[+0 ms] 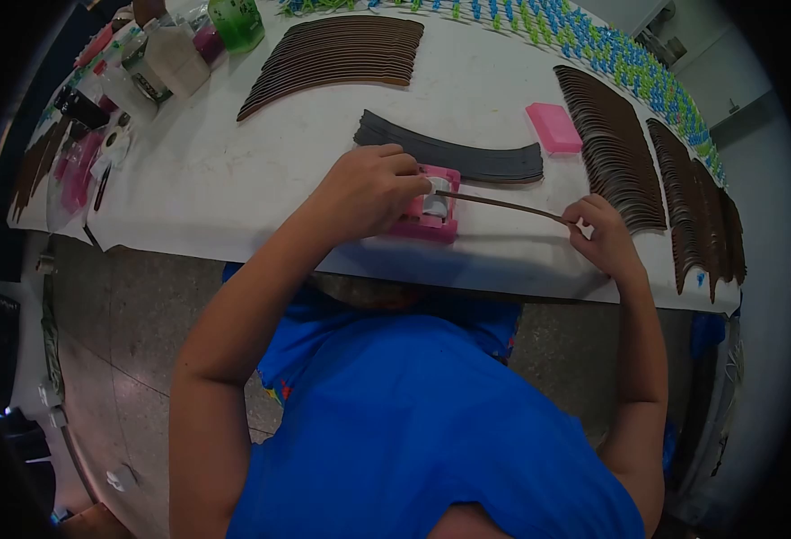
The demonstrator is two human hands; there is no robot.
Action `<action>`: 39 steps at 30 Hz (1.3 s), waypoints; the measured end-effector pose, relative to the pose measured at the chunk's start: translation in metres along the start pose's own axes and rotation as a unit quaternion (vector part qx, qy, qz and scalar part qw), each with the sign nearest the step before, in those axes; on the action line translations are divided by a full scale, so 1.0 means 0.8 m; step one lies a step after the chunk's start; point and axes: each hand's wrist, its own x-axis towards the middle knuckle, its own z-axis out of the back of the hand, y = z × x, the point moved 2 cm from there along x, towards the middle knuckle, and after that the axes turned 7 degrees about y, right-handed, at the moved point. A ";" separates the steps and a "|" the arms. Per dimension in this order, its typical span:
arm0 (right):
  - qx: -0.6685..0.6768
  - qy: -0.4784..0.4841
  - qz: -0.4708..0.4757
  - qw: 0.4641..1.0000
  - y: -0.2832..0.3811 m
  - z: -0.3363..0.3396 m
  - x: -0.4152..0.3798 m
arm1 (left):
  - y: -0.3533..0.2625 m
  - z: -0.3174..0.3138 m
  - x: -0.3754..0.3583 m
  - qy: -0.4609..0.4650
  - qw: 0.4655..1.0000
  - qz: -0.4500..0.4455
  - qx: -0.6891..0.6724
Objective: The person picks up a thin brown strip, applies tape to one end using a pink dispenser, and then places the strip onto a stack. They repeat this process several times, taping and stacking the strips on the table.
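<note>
A thin brown strip (503, 205) runs slantwise between my two hands above the table. Its right end is pinched between the thumb and fingers of my right hand (604, 235). The other end lies over a pink box-like holder (449, 229) with a white round piece (435, 205) inside. My left hand (369, 190) reaches over the holder's left side with bent, closed fingers, their tips beside the white piece and the strip's end. What they grip is hidden. Just behind the holder lies a curved stack of dark grey strips (458, 154).
Fanned rows of brown strips (342, 58) lie at the back, with more brown strips (615, 148) on the right near a pink block (554, 128). Bottles (175, 58) crowd the left end. Blue and green pieces (593, 58) line the far edge of the white table (180, 171).
</note>
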 end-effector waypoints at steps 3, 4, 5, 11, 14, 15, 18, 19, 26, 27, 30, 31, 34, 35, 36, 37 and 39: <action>-0.015 -0.015 -0.028 0.999 -0.014 0.011 -0.022 | -0.002 -0.003 0.006 -0.002 1.000 -0.010 -0.004; -0.018 -0.017 -0.049 0.998 -0.014 0.015 -0.028 | -0.004 -0.003 0.008 0.000 1.000 -0.013 -0.007; -0.017 -0.019 -0.054 0.998 -0.012 0.018 -0.031 | -0.005 -0.002 0.011 0.002 1.000 -0.013 -0.008; -0.080 -0.084 -0.011 0.993 -0.007 0.059 -0.026 | -0.007 -0.009 0.024 0.010 0.999 -0.021 -0.026; -0.102 -0.126 -0.014 0.987 0.006 0.099 -0.019 | -0.009 -0.019 0.029 -0.016 0.997 -0.013 -0.070; -0.093 -0.149 -0.017 0.984 0.008 0.111 -0.015 | -0.010 -0.022 0.031 -0.041 0.994 -0.005 -0.105; -0.099 -0.202 -0.004 0.974 0.015 0.146 0.004 | -0.017 -0.026 0.040 -0.048 0.984 0.064 -0.161; -0.114 -0.230 0.017 0.966 0.020 0.156 0.012 | -0.018 -0.030 0.043 -0.048 0.984 0.062 -0.162; -0.034 -0.244 -0.005 0.969 0.025 0.202 0.060 | -0.016 -0.023 0.049 0.005 0.877 0.169 -0.451; 0.063 -0.197 -0.042 0.977 0.014 0.205 0.062 | -0.012 -0.019 0.046 0.046 0.782 0.207 -0.586; 0.222 -0.096 -0.072 0.968 -0.016 0.193 0.067 | 0.010 0.010 0.031 0.028 0.662 0.162 -0.732; 0.281 -0.044 -0.077 0.956 -0.026 0.179 0.068 | 0.019 0.016 0.024 0.018 0.668 0.166 -0.725; 0.443 0.044 -0.112 0.889 -0.054 0.116 0.067 | 0.040 0.026 0.002 -0.022 0.553 0.139 -0.821; 0.526 0.063 -0.119 0.840 -0.060 0.089 0.065 | 0.043 0.031 -0.006 -0.037 0.523 0.163 -0.836; 0.586 0.077 -0.099 0.801 -0.058 0.064 0.066 | 0.045 0.034 -0.013 -0.050 0.492 0.185 -0.849; 0.642 0.090 -0.079 0.757 -0.051 0.040 0.069 | 0.049 0.035 -0.020 -0.053 0.498 0.183 -0.846; 0.706 0.101 -0.054 0.699 -0.039 0.002 0.076 | 0.063 0.036 -0.040 -0.084 0.473 0.194 -0.855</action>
